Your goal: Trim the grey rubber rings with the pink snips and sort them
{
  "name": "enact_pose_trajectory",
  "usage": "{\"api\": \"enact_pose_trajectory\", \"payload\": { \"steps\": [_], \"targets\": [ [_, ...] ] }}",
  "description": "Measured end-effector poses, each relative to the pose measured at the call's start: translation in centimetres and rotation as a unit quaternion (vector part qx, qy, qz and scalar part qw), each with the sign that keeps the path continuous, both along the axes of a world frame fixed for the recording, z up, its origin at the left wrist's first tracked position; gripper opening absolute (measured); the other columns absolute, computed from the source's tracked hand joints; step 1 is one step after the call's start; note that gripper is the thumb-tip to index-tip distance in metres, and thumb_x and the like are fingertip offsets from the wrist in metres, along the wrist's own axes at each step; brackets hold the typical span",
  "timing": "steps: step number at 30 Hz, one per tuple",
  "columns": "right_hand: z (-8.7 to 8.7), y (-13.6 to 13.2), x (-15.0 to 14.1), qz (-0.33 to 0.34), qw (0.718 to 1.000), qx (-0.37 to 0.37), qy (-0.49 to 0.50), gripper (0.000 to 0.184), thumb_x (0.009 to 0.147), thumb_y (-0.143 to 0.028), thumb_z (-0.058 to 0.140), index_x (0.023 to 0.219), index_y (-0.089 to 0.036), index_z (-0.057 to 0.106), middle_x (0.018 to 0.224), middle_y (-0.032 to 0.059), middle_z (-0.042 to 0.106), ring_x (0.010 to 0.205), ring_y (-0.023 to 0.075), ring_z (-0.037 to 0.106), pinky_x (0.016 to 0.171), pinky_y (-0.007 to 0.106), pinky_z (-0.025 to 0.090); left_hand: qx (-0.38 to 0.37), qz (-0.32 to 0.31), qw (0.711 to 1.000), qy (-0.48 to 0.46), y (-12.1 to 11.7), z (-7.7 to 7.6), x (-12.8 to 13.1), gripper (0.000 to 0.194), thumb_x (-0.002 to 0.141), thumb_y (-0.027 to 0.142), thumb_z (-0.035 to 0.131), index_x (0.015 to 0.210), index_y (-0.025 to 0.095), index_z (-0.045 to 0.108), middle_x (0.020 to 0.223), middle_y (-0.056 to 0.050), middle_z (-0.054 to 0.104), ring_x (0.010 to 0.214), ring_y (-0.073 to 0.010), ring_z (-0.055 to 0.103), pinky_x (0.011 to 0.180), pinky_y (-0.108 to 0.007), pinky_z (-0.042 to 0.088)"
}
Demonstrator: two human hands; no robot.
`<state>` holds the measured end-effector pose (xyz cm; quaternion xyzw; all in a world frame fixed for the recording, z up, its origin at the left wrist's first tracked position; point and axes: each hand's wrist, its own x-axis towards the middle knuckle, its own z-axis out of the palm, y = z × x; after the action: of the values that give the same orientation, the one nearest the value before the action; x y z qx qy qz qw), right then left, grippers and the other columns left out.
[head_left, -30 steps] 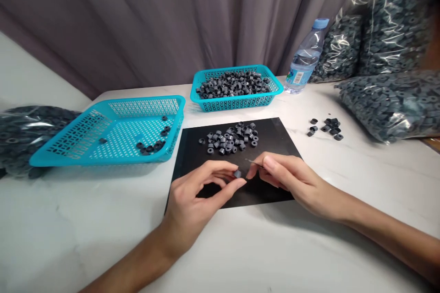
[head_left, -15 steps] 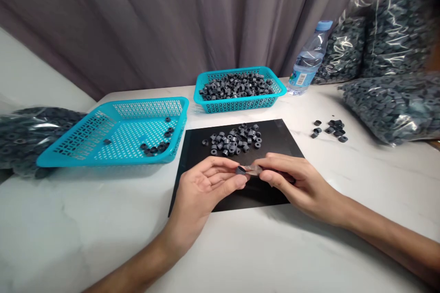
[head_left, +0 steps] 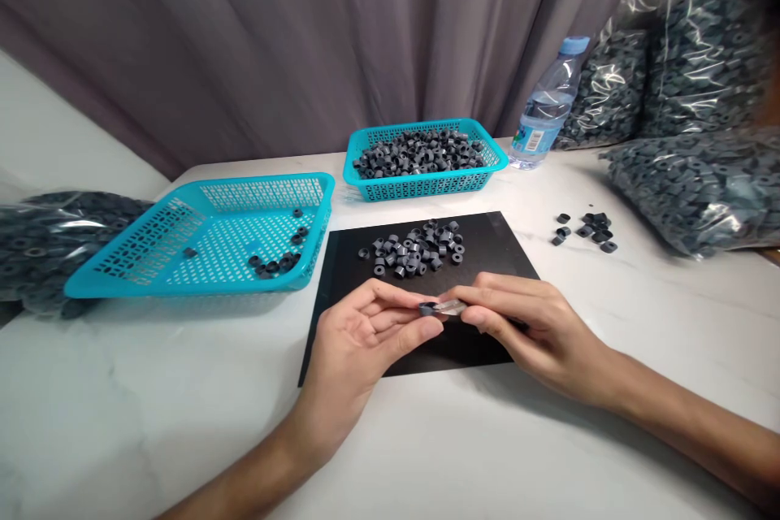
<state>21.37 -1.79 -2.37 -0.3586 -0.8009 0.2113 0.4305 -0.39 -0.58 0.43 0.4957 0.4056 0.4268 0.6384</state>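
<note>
Between the thumb and fingers of my left hand (head_left: 359,333) is a small grey rubber ring (head_left: 427,309), held over the black mat (head_left: 426,345). My right hand (head_left: 539,329) is closed around a small knife (head_left: 451,307), its short shiny blade pointing left. The blade tip meets the ring's rim; whether it cuts in I cannot tell. Most of the knife's handle is hidden by my fingers. Just beyond my hands, a pile of similar grey rings (head_left: 414,250) lies on the mat.
A turquoise basket (head_left: 426,188) full of grey rings stands at the back. Another turquoise basket (head_left: 201,290) at left holds several. Loose rings (head_left: 585,229) lie at right, near a water bottle (head_left: 545,110) and filled plastic bags (head_left: 700,187). Another filled bag (head_left: 42,248) sits far left.
The ring has tilted in my left fingers, so its opening shows less. The knife blade has turned slightly against it. Baskets and piles have stayed put.
</note>
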Motion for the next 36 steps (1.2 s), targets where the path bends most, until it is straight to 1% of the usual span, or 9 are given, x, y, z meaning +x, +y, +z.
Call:
{"api": "enact_pose_trajectory", "payload": {
  "steps": [3,7,14,20,26,36],
  "targets": [
    [0.13,-0.05,0.04,0.004,1.0,0.008,-0.013,0.025,0.104,-0.022,0.051,0.12,-0.014,0.069,0.077,0.004,0.061,0.065,0.0147,0.054,0.058,0.027,0.044,0.012,-0.003,1.0,0.004,0.07,-0.15,-0.01,0.023,0.074,0.016,0.088,0.087,0.017,0.07,0.097,-0.005,0.082,0.092,-0.0206,0.079,0.086,-0.026,0.064],
    [0.39,-0.11,0.07,0.005,0.999,0.03,-0.023,0.024,0.103,-0.019,0.052,0.119,-0.012,0.069,0.078,0.004,0.06,0.066,0.0142,0.054,0.06,0.027,0.044,0.022,-0.008,1.0,0.012,0.2,-0.28,-0.01,0.023,0.074,0.017,0.088,0.088,0.016,0.069,0.099,-0.007,0.082,0.094,-0.0228,0.079,0.088,-0.03,0.065],
    [0.27,-0.08,0.16,0.0,0.998,0.05,-0.036,0.024,0.104,-0.019,0.052,0.121,-0.013,0.068,0.078,0.0039,0.06,0.066,0.0144,0.054,0.06,0.027,0.044,0.035,-0.011,0.999,0.012,0.14,-0.29,-0.07,0.021,0.075,0.015,0.087,0.088,0.017,0.07,0.099,-0.005,0.082,0.094,-0.0203,0.079,0.087,-0.026,0.065],
    [0.33,-0.08,0.13,-0.007,0.998,0.049,-0.044,0.025,0.105,-0.023,0.051,0.12,-0.015,0.069,0.078,0.0043,0.062,0.066,0.0144,0.056,0.059,0.027,0.046,0.045,-0.008,0.999,0.028,0.26,-0.28,0.06,0.022,0.074,0.016,0.087,0.086,0.016,0.07,0.097,-0.006,0.082,0.094,-0.0223,0.079,0.087,-0.028,0.065],
    [0.4,-0.12,-0.06,-0.008,0.998,0.053,-0.041,0.023,0.105,-0.021,0.051,0.119,-0.015,0.068,0.076,0.0034,0.059,0.065,0.0141,0.054,0.058,0.027,0.045,0.049,-0.013,0.999,0.02,0.18,-0.39,0.03,0.021,0.076,0.015,0.087,0.087,0.017,0.07,0.098,-0.004,0.083,0.095,-0.0189,0.079,0.087,-0.021,0.064],
    [0.33,-0.07,-0.11,-0.007,0.997,0.064,-0.042,0.021,0.104,-0.02,0.053,0.116,-0.012,0.068,0.076,0.0034,0.059,0.065,0.0142,0.052,0.058,0.027,0.043,0.051,-0.018,0.998,0.016,0.13,-0.5,-0.09,0.02,0.077,0.014,0.086,0.087,0.018,0.069,0.099,-0.003,0.082,0.096,-0.0177,0.079,0.089,-0.02,0.063]
  ]
}}
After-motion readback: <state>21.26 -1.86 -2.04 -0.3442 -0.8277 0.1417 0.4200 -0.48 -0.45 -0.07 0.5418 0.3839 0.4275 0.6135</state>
